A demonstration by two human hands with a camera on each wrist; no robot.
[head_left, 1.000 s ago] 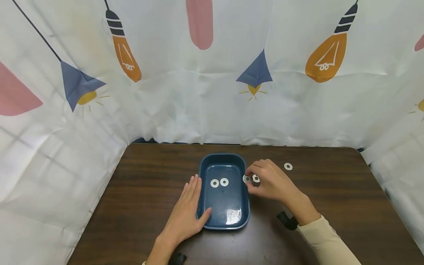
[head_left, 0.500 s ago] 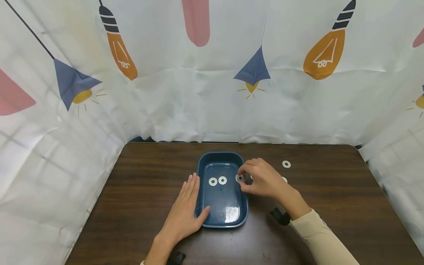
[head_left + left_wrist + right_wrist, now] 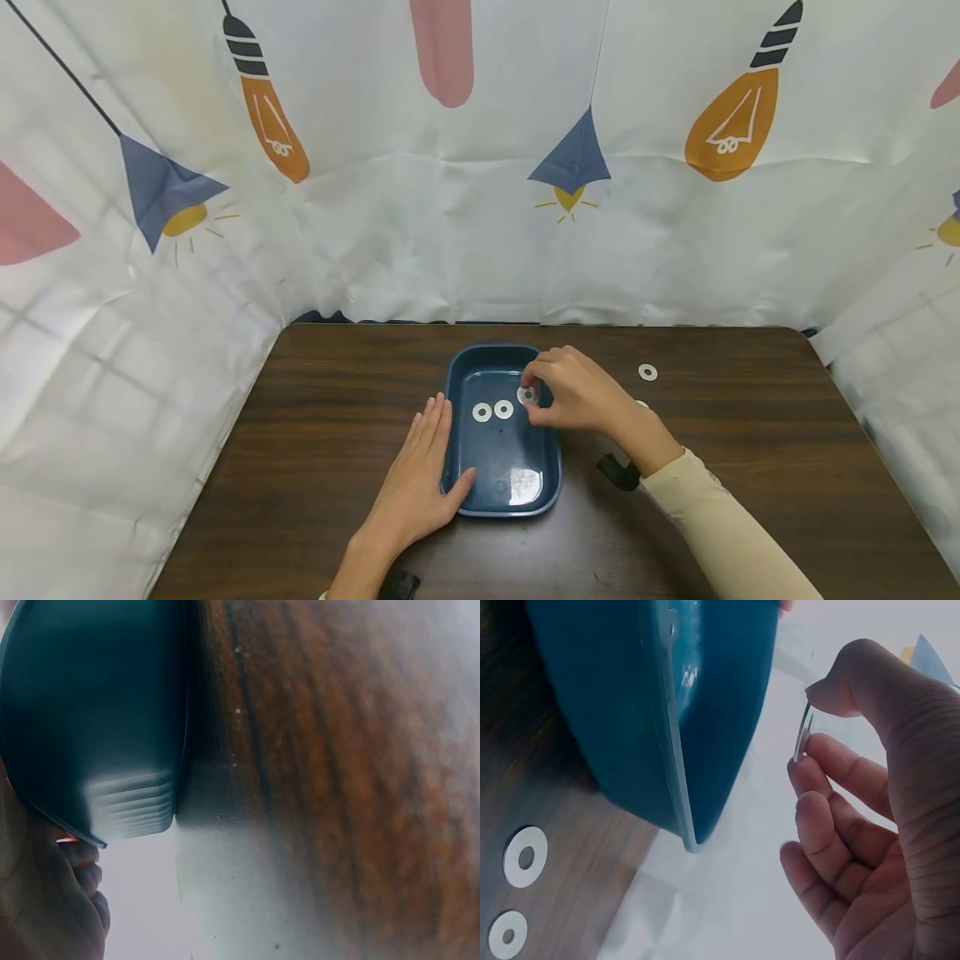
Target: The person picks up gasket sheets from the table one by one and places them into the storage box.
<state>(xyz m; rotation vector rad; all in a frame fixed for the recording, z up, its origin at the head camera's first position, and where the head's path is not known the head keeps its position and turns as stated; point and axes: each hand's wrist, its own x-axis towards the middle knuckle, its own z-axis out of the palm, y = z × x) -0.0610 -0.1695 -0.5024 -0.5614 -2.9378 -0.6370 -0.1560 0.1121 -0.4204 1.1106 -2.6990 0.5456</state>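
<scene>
The right hand pinches a flat metal washer between thumb and fingertips, over the right side of a blue plastic tray. Seen edge-on in the right wrist view, the washer shows as a thin line, above the tray's rim. Inside the tray lie two washers side by side, a left one and a right one. Along the tray's left side rests the left hand, fingers straight and thumb over the near left rim. The left wrist view shows mostly the tray's outer wall.
On the brown wood-grain table, a washer lies to the right of the tray. Another washer shows beside it in the right wrist view, mostly hidden behind the right wrist in the head view. A patterned white curtain surrounds the table.
The right hand has moved left with the pinched washer, from the tray's right rim to over its inside. The left hand stays against the tray; the head view has shifted slightly.
</scene>
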